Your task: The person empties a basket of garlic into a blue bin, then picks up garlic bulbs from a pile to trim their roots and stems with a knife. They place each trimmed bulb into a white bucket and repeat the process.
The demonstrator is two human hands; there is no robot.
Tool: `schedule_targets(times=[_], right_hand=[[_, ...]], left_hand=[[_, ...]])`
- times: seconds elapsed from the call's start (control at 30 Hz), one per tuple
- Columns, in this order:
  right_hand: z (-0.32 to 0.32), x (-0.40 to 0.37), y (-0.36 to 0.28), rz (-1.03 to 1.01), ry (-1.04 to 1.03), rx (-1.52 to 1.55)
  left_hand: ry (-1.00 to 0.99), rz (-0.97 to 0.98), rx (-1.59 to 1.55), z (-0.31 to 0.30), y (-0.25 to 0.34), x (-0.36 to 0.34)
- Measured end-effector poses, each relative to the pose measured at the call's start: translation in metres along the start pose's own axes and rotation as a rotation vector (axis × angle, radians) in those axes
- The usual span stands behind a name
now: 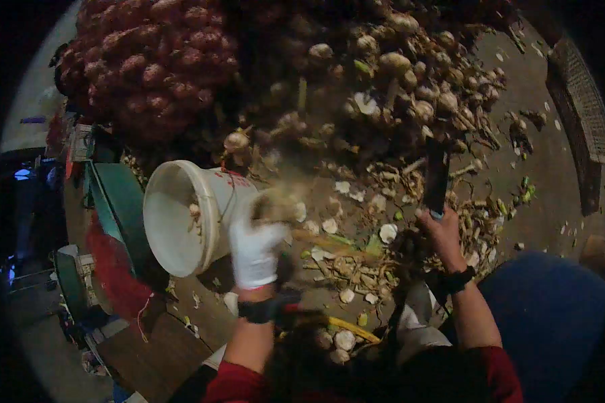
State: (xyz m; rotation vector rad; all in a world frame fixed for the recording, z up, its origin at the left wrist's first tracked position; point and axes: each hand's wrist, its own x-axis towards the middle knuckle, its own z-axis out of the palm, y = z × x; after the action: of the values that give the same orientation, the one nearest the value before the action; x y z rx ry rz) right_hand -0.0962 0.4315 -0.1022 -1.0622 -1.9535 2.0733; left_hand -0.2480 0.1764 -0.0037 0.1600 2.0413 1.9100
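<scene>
My left hand (257,247), in a white glove with a dark band at the wrist, is smeared by motion beside the white bucket (175,218). At its fingers is a blurred pale-brown garlic bulb (279,201), which the hand seems to grip; its outline is not sharp. My bare right hand (444,232) is closed round the handle of a knife (437,176), whose broad dark blade points away from me. Between the hands lie cut garlic stalks (363,269) and white trimmed pieces (388,233). The bucket lies tipped, its mouth towards the left.
A heap of garlic bulbs (420,111) with dry stalks spreads at the back. Behind the bucket rises a full red mesh sack (151,67). A green container (117,201) and loose red netting (117,269) are at left. A wooden crate (581,101) stands at far right.
</scene>
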Motion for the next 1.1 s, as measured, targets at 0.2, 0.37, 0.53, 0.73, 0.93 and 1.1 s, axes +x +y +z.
schedule_targets(times=[0.2, 0.37, 0.53, 0.73, 0.93, 1.1], right_hand=[[0.007, 0.009, 0.006, 0.136, -0.016, -0.096], [-0.002, 0.011, 0.039, 0.11, 0.022, -0.175], [0.003, 0.005, 0.01, 0.012, -0.068, -0.209], [0.04, -0.004, -0.013, 0.064, -0.219, -0.097], [0.038, -0.026, -0.038, -0.069, -0.109, 0.014], [0.034, -0.023, -0.035, 0.156, -0.176, 0.188]], left_hand=[[0.154, -0.021, -0.803, -0.05, -0.006, 0.007], [0.534, 0.177, 1.059, -0.047, -0.048, 0.162], [0.168, 0.143, 1.341, -0.038, -0.078, 0.164], [-0.111, -0.219, 0.398, 0.054, -0.098, 0.018], [-0.38, -0.136, 0.112, 0.088, -0.061, -0.01], [-0.392, -0.077, 0.008, 0.095, -0.058, -0.024]])
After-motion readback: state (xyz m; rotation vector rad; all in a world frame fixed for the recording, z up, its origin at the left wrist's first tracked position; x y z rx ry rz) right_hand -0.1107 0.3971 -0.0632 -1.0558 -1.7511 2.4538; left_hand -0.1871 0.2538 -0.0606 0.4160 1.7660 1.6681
